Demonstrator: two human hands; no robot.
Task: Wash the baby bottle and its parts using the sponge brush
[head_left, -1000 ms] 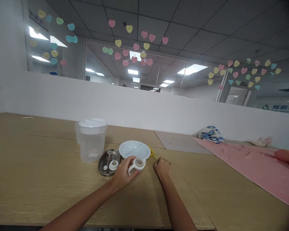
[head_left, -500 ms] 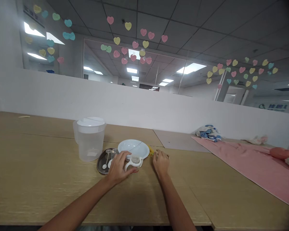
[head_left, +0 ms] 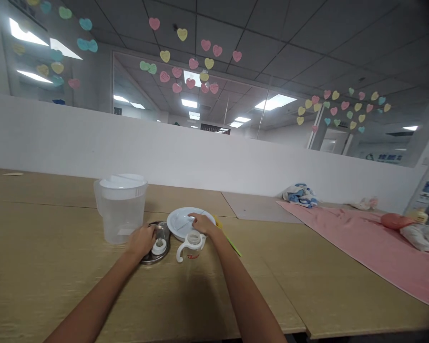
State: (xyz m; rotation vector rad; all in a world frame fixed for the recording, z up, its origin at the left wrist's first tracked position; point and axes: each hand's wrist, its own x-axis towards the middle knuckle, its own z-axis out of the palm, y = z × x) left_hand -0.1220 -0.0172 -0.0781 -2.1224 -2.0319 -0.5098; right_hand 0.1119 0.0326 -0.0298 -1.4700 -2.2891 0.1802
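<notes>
My left hand [head_left: 142,242] is over the dark metal tray [head_left: 150,260], fingers curled down at its left side; what they hold, if anything, is hidden. Beside the fingertips in the tray are a white bottle ring [head_left: 159,247] and a clear cap [head_left: 162,230]. Above the pale round dish [head_left: 178,229], my right hand [head_left: 204,224] reaches in from the right with its fingers bent and apart, nothing visible in them. Just in front of the dish a clear baby bottle [head_left: 192,252] with white handles stands upright and uncapped, untouched by the left hand.
A lidded translucent pitcher [head_left: 123,216] stands left of the tray. Right of the dish lie a yellow item [head_left: 218,223] and a thin green stick [head_left: 233,246]. A pink cloth [head_left: 346,238] covers the right side, with a blue-and-white cloth [head_left: 300,195] behind it.
My left hand has left the bottle and moved left onto the tray. My right hand has moved left from beside the yellow item to over the dish, uncovering the green stick.
</notes>
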